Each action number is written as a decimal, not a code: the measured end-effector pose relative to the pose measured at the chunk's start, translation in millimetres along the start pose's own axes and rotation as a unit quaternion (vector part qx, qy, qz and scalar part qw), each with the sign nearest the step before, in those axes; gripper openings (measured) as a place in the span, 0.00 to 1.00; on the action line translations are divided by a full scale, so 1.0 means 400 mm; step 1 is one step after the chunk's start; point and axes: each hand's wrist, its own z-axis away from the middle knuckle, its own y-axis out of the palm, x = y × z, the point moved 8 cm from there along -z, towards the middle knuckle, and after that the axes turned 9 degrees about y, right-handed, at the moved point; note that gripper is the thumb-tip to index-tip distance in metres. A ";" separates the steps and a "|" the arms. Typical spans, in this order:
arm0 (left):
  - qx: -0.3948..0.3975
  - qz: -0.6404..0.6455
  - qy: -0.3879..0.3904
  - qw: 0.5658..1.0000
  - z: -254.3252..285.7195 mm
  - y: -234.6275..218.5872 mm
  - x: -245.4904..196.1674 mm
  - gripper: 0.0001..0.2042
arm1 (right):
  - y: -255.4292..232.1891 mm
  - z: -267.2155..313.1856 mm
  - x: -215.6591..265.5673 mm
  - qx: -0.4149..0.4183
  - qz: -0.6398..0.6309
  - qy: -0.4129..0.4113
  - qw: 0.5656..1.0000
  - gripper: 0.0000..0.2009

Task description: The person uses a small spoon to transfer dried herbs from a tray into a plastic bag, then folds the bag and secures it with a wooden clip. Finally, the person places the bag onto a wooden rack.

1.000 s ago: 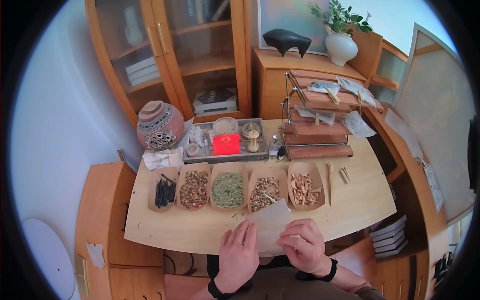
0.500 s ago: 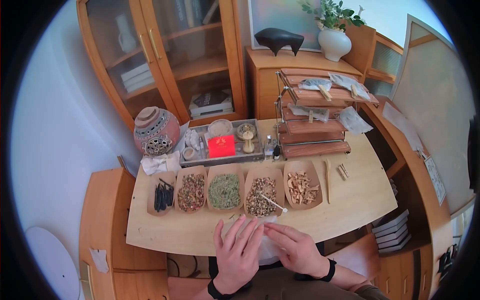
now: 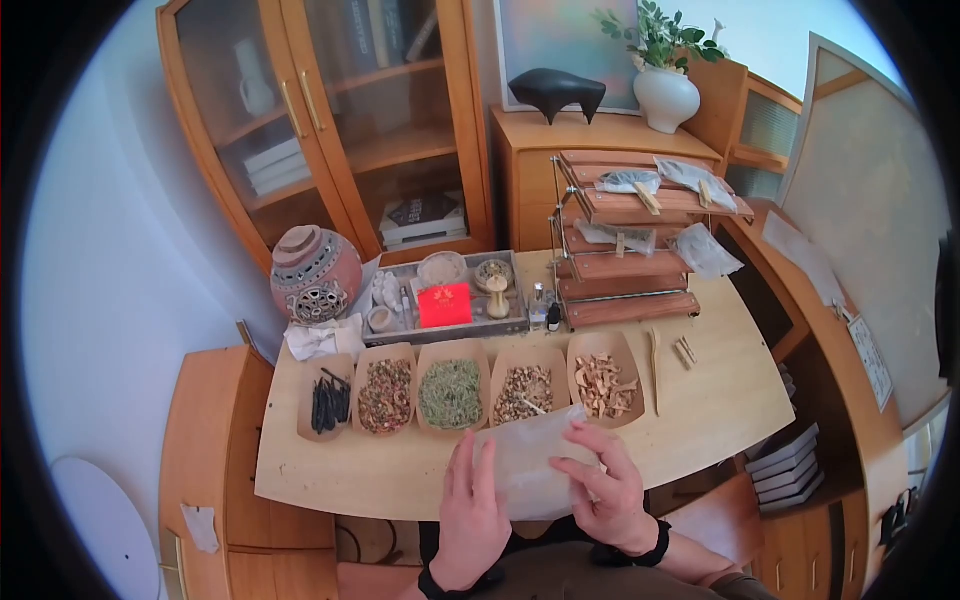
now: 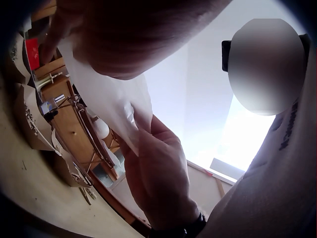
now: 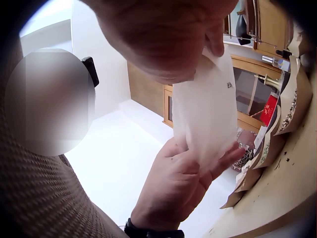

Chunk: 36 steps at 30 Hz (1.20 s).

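Observation:
A translucent white pouch (image 3: 535,465) is stretched between both hands above the table's near edge, its surface nearly flat. My left hand (image 3: 473,515) holds its left end, with the thumb on the near face and the fingers behind, as the right wrist view shows. At the other end, my right hand (image 3: 610,490) pinches the pouch's edge between thumb and fingers; small folds gather there in the left wrist view. Just beyond the pouch stands a paper tray (image 3: 503,375) of mixed dried pieces, with a thin white stick (image 3: 535,407) lying in it.
Beside that tray stand paper trays of dark pods (image 3: 330,402), mixed petals (image 3: 385,397), green herb (image 3: 452,395) and pale chips (image 3: 603,385). Behind are a grey tray (image 3: 500,328) with a red card (image 3: 444,305), a patterned jar (image 3: 315,275) and a tiered wooden rack (image 3: 625,305).
The pouch was held upright, then lowered and mostly covered by the hands; now it lies spread wide between them. The right hand has drawn away from the left.

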 end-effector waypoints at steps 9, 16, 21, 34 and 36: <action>-0.043 -0.039 0.071 0.996 -0.024 -0.021 -0.055 0.27 | 0.006 0.008 -0.108 -0.071 -0.152 0.207 0.964 0.36; -0.091 -0.037 0.085 0.992 -0.029 -0.031 -0.061 0.27 | -0.002 0.001 -0.087 -0.064 -0.096 0.161 0.980 0.31; -0.094 -0.042 0.099 0.990 -0.024 -0.028 -0.064 0.28 | 0.016 -0.007 -0.060 -0.028 -0.085 0.143 0.986 0.29; -0.123 -0.048 0.132 0.982 -0.018 -0.048 -0.083 0.26 | 0.017 0.009 -0.098 -0.092 -0.133 0.192 0.968 0.29; -0.121 -0.046 0.130 0.983 -0.015 -0.045 -0.085 0.27 | 0.018 0.018 -0.111 -0.099 -0.168 0.223 0.955 0.32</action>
